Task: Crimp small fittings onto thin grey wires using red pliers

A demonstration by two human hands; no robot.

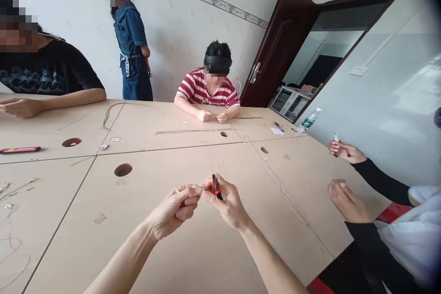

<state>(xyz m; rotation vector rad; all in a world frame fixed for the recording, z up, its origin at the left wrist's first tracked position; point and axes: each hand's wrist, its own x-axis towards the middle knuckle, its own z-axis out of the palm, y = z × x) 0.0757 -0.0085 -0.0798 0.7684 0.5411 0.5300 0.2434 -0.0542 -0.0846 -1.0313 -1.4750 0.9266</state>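
Observation:
Over the middle of the light wooden table (155, 257), both hands meet in front of me. My left hand (177, 209) pinches a thin wire (202, 189) between thumb and fingers. Just right of it, my right hand (229, 204) holds small pliers with red handles (216, 187), their dark jaws pointing up. Its thumb and index fingertip also come close to the wire; whether they grip it is too small to tell. Faint thin wires (217, 163) lie on the table beyond my hands.
At the right, another person's hands (347, 200) hold red-handled pliers (337, 142). A person in a striped shirt (206, 87) sits opposite. Wire bundles (193, 132), a bottle (310, 119), table holes (123, 170) and a red-black tool (20, 150) are around.

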